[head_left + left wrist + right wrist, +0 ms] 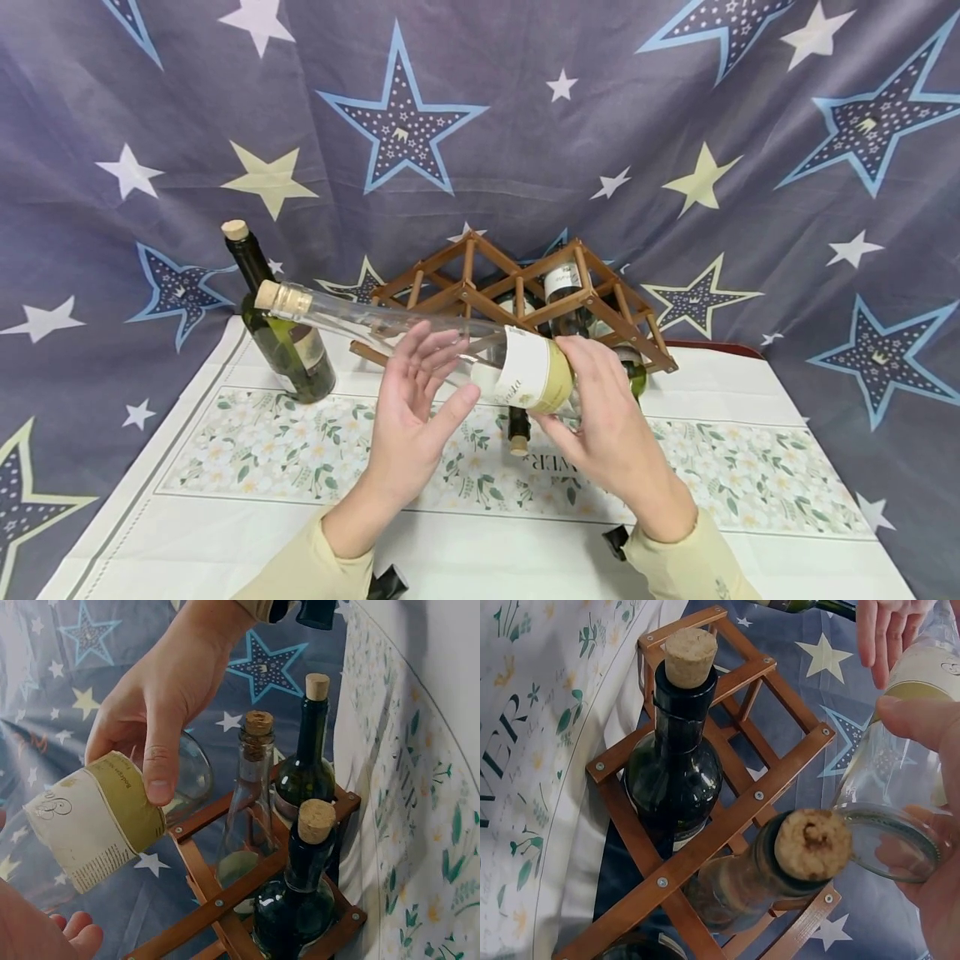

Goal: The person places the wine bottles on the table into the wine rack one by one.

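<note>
A clear glass wine bottle with a white and yellow-green label and a cork is held lying in the air, its neck toward the left. My right hand grips it near its base, the thumb along the near side in the left wrist view. My left hand is close beside the bottle's middle, palm toward it, fingers loosely extended. Behind the bottle stands a wooden wine rack with several corked bottles in it, among them a dark bottle and a clear bottle.
At the left of the table a green corked bottle stands upright. A floral runner lies over the white tablecloth. A star-patterned curtain hangs right behind the rack.
</note>
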### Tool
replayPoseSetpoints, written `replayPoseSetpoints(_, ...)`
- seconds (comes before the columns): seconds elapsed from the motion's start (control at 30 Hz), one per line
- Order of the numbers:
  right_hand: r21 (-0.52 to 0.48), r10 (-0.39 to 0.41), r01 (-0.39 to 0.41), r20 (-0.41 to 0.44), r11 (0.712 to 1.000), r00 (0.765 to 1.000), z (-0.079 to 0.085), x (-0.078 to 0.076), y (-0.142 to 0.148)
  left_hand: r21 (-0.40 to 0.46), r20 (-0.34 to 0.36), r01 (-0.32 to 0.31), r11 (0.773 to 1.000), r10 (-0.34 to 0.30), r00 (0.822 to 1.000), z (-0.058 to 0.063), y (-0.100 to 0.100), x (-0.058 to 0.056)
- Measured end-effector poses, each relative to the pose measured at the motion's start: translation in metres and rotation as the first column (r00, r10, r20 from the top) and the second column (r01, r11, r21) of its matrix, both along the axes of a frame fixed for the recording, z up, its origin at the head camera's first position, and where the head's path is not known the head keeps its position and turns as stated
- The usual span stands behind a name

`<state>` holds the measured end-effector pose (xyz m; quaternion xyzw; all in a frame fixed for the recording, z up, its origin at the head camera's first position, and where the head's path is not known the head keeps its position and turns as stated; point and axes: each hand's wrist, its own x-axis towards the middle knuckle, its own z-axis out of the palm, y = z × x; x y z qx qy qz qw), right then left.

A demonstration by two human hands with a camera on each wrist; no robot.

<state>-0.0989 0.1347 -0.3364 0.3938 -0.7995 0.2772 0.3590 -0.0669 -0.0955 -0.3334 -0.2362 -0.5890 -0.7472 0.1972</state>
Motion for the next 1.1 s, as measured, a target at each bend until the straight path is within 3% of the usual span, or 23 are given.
replayPoseSetpoints(0.43, 0.02, -0.034, 0.035, -0.04, 0.999, 0.999, 0.001, -0.003, 0.006, -0.124, 0.003, -0.062, 0.99, 0.063, 0.998, -0.01, -0.014, 0.006)
replayPoseSetpoints(0.7, 0.033, -0.058, 0.06, -0.039, 0.998, 0.998, 0.0, -0.004, 0.011, -0.176, -0.044, -0.165, 0.97, 0.159, 0.986, -0.017, -0.019, 0.012)
replayPoseSetpoints(0.93, 0.064, -0.091, 0.092, -0.018, 0.994, 0.996, -0.004, -0.005, 0.015, -0.185, -0.193, -0.289, 0.939, 0.253, 0.948, -0.004, -0.016, 0.023)
replayPoseSetpoints(1.1, 0.084, -0.102, 0.102, -0.006, 0.991, 0.995, -0.007, -0.006, 0.018, -0.188, -0.326, -0.379, 0.906, 0.306, 0.894, 0.007, -0.015, 0.028)
